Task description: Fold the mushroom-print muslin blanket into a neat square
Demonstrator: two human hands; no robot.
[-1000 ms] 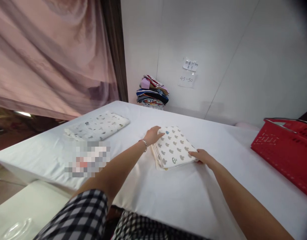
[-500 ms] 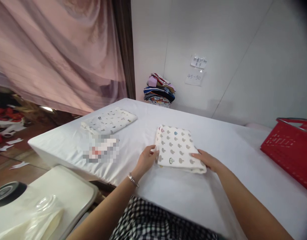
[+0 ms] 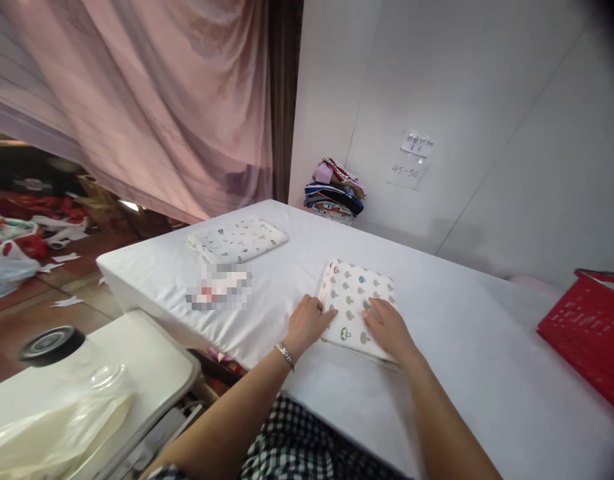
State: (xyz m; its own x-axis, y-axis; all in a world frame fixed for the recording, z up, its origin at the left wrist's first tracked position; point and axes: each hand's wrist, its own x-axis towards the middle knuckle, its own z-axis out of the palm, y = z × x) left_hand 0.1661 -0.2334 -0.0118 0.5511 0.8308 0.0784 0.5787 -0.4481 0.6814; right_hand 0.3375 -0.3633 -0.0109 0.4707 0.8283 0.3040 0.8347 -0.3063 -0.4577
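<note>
A folded white cloth (image 3: 354,293) printed with grey mushrooms and a few coloured ones lies flat in front of me. At its left edge is my left hand (image 3: 309,323), wearing a silver bracelet; the thumb rests on top and the curled fingers pinch the side. My right hand (image 3: 389,327) lies spread on the cloth's right part, fingers out, pressing on the top layer. Farther left lies a second folded white cloth (image 3: 241,240) with small dark prints. A pixelated patch near it hides a small item.
The white-covered table (image 3: 467,333) holds both cloths. A red basket (image 3: 587,333) stands on the right. Folded clothes (image 3: 334,190) are stacked by the wall behind. At lower left, a pale surface (image 3: 151,340) carries a black round object (image 3: 51,345) and clear plastic (image 3: 61,427).
My right hand has moved from the cloth's right edge inward onto its top. My left thumb now lies over the left edge. The camera view has turned slightly left.
</note>
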